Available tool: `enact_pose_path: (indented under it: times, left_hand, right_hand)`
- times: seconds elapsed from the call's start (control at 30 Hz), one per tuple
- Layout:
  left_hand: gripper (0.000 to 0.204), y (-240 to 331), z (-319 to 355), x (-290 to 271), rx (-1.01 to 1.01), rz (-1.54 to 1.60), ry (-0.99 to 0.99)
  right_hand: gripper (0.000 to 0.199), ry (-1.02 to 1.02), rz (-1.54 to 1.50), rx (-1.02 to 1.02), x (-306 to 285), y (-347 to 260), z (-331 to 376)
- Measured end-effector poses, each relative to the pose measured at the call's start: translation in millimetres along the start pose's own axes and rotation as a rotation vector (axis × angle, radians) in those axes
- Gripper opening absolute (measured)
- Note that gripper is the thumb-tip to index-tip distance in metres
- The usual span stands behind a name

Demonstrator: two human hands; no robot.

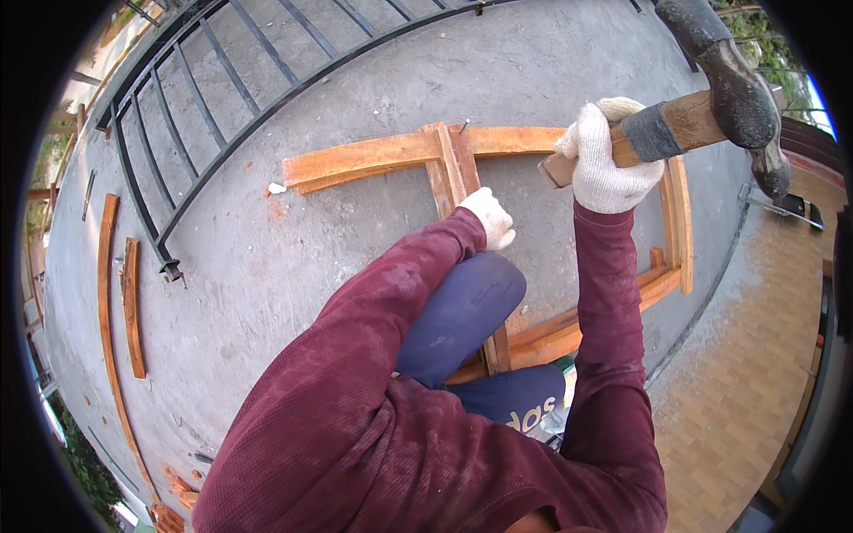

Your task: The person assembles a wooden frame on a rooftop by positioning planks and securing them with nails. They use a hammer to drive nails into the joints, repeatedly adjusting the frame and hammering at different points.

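My right hand [615, 164], in a white knit glove, is wrapped round the wooden handle of a hammer [737, 98]. Grey wrapping covers part of the handle, and the dark steel head is raised at the upper right. My left hand [488, 218], also gloved, is curled closed beside the crosspiece [453, 164] of a wooden frame [369, 158]; whatever it may hold is hidden. A nail [465, 126] stands up from the joint where the crosspiece meets the frame's far rail. My knee and sleeves cover part of the frame.
A dark metal railing [253, 111] lies at the upper left of the grey concrete floor [355, 218]. Long wooden strips [107, 275] lie at the far left, with brick rubble [184, 493] at the lower left. Tan tiled flooring [737, 382] borders the concrete on the right.
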State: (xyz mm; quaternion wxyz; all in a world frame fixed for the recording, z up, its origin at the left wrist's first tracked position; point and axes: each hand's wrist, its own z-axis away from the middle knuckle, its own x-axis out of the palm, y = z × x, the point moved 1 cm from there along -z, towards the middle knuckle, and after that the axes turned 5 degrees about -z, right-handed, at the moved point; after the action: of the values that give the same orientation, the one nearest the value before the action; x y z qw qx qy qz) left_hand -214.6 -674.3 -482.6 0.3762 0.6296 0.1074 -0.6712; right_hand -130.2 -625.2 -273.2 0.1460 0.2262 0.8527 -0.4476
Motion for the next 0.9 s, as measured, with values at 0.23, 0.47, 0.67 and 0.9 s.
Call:
enact_pose_path:
  times: [0.23,0.47,0.67,0.9]
  left_hand:
    - [0.042,-4.5,-9.6,-18.9,-0.014,-0.024,0.018]
    - [0.043,-0.3,0.5,-0.6,0.009,0.013,0.031]
    - [0.042,-0.5,-1.8,1.0,-0.007,0.03,0.039]
    - [0.041,1.8,-4.2,2.9,0.021,0.028,0.093]
  right_hand:
    - [0.033,-0.587,0.351,0.642,10.5,74.0,46.4]
    - [0.021,0.071,-0.281,0.127,-3.9,-8.6,-21.3]
    - [0.02,-0.215,0.119,0.138,8.7,38.3,31.4]
    - [0.03,-0.864,0.625,0.497,-29.0,98.2,91.3]
